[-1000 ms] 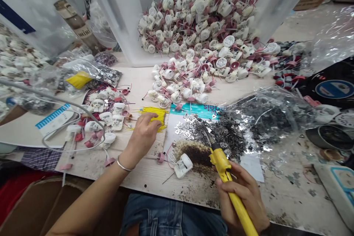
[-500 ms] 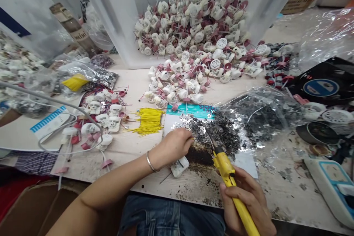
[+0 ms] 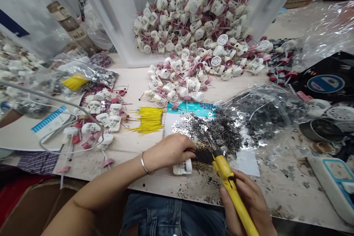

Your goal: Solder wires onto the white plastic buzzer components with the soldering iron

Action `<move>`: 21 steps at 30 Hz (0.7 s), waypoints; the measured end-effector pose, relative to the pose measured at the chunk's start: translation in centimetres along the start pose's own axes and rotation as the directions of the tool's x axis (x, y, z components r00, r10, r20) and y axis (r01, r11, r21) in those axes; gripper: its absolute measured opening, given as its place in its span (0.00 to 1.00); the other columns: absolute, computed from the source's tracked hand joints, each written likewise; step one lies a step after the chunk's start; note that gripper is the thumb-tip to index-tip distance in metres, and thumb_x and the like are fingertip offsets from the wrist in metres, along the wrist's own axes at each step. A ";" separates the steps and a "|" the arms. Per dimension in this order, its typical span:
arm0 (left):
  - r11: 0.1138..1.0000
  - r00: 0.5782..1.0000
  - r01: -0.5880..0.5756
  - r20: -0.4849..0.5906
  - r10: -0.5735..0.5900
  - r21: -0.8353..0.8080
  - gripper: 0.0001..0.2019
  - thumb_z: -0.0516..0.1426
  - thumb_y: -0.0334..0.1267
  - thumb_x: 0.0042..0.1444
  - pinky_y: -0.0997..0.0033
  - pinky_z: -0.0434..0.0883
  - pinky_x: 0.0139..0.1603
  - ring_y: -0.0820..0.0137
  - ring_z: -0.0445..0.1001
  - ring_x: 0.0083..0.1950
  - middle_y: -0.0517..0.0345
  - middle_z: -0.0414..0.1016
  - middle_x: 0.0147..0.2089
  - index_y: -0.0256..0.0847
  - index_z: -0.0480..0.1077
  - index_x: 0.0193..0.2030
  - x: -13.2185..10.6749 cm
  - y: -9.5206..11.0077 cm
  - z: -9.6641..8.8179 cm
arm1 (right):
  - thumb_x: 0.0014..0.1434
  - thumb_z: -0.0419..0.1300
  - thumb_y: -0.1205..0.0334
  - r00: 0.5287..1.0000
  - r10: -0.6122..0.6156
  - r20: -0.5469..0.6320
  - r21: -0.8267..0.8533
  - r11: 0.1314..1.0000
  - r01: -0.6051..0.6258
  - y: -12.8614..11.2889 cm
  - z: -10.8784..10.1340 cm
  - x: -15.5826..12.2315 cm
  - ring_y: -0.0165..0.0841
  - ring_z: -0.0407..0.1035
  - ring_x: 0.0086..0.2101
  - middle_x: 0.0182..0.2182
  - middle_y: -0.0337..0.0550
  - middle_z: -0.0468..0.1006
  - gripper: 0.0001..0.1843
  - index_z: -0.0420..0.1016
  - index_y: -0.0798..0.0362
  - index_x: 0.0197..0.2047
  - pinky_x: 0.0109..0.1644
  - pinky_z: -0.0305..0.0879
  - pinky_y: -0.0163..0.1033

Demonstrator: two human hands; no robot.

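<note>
Left hand: the left hand (image 3: 168,151), a metal bangle (image 3: 143,165) on its wrist, has its fingers (image 3: 189,144) curled and pressed together just above the white plastic fitting (image 3: 182,167). Whatever they pinch is too small to tell.
Right hand: the right hand (image 3: 247,206) is closed around the yellow handle of a soldering iron (image 3: 225,169), its thin metal tip (image 3: 208,141) angled down beside the left fingertips.
Fitting: it lies on the table (image 3: 129,84), partly under the left hand, on a scorched, dark patch of debris (image 3: 204,164).
Around: a bundle of yellow wires (image 3: 148,120) sits to the left – beside it, more wired white fittings (image 3: 95,118). A clear bag of silvery metal pieces (image 3: 262,118) lies to the right, and a translucent bin (image 3: 121,14) holds a heap of white-and-red fittings (image 3: 190,18).
</note>
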State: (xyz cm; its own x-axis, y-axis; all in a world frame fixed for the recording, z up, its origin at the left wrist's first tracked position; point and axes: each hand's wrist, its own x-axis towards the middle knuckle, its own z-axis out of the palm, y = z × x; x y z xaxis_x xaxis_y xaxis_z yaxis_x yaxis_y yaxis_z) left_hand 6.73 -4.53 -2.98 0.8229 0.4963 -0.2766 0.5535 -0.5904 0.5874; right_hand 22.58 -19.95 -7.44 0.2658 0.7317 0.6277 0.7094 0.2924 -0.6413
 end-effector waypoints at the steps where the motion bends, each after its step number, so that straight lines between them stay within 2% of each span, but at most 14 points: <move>1: 1.000 0.999 -0.008 0.039 0.008 0.007 0.07 0.59 0.38 0.57 0.74 0.65 0.33 0.69 0.73 0.32 0.56 0.77 0.30 0.38 0.76 0.32 0.6 0.4 0.1 | 0.53 0.61 0.74 1.000 0.011 -0.012 -0.002 1.000 -0.011 -0.2 0.1 0.2 0.32 0.72 0.45 0.45 0.45 0.74 0.19 0.69 0.54 0.48 0.43 0.73 0.35; 3: 0.999 0.996 0.018 0.090 -0.023 0.049 0.09 0.60 0.42 0.54 0.73 0.64 0.28 0.67 0.72 0.29 0.54 0.76 0.28 0.37 0.76 0.32 1.7 1.2 0.3 | 0.53 0.61 0.75 1.000 0.012 -0.005 0.000 1.000 -0.012 -0.5 0.3 0.6 0.32 0.72 0.45 0.45 0.45 0.74 0.18 0.69 0.53 0.47 0.43 0.74 0.36; 6: 0.986 0.990 0.065 0.111 -0.083 0.152 0.06 0.58 0.36 0.53 0.72 0.63 0.25 0.65 0.72 0.28 0.52 0.75 0.26 0.37 0.75 0.30 2.3 1.7 0.7 | 0.52 0.61 0.76 1.000 0.016 -0.006 0.019 1.000 -0.016 -0.5 0.3 0.6 0.34 0.72 0.46 0.46 0.46 0.74 0.20 0.69 0.53 0.49 0.43 0.74 0.38; 8: 0.977 0.994 0.074 0.059 -0.088 0.201 0.06 0.55 0.31 0.54 0.72 0.64 0.27 0.65 0.73 0.30 0.53 0.75 0.27 0.37 0.74 0.30 2.1 1.4 0.8 | 0.52 0.61 0.77 1.000 0.017 -0.013 0.030 0.999 -0.017 -0.3 0.1 0.5 0.32 0.71 0.46 0.46 0.46 0.73 0.21 0.69 0.53 0.49 0.44 0.73 0.37; 11: 0.946 0.989 0.139 -0.081 -0.120 0.292 0.08 0.52 0.27 0.56 0.71 0.65 0.30 0.66 0.73 0.32 0.51 0.75 0.31 0.36 0.73 0.32 1.2 0.3 0.5 | 0.53 0.60 0.77 1.000 0.006 0.014 0.045 0.999 -0.007 0.0 0.0 0.4 0.30 0.70 0.48 0.47 0.45 0.73 0.21 0.68 0.54 0.49 0.48 0.71 0.33; 13: 0.929 0.986 0.160 -0.086 -0.139 0.334 0.09 0.51 0.26 0.57 0.72 0.65 0.31 0.67 0.73 0.32 0.50 0.75 0.32 0.34 0.73 0.31 0.5 -0.4 0.1 | 0.52 0.60 0.78 0.999 -0.025 0.038 0.066 0.998 0.023 0.1 0.1 0.3 0.30 0.69 0.49 0.47 0.46 0.72 0.23 0.67 0.55 0.51 0.50 0.70 0.33; 17: 0.976 0.997 0.076 -0.018 -0.074 0.203 0.10 0.52 0.30 0.60 0.74 0.66 0.34 0.70 0.73 0.34 0.54 0.75 0.31 0.35 0.73 0.30 -1.1 -1.0 -0.8 | 0.51 0.61 0.80 0.998 -0.051 0.039 0.082 0.996 0.048 0.1 0.2 0.1 0.31 0.69 0.50 0.48 0.49 0.71 0.24 0.67 0.58 0.52 0.50 0.70 0.34; 21: 0.992 0.989 0.100 -0.119 -0.091 0.073 0.09 0.53 0.29 0.60 0.73 0.67 0.37 0.70 0.72 0.36 0.54 0.75 0.35 0.37 0.75 0.36 -2.2 -1.6 -1.3 | 0.52 0.60 0.79 0.998 -0.039 0.050 0.044 0.998 0.037 0.3 -0.2 -0.1 0.31 0.69 0.48 0.48 0.48 0.71 0.22 0.70 0.57 0.51 0.48 0.70 0.34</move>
State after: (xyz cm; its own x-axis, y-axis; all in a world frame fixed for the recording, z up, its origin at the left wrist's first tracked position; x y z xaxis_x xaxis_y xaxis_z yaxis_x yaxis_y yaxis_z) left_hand 3.87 -3.82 -2.33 0.7480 0.6202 -0.2365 0.6410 -0.5825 0.4998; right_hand 22.84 -20.06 -7.60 0.2047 0.7495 0.6296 0.6893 0.3462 -0.6363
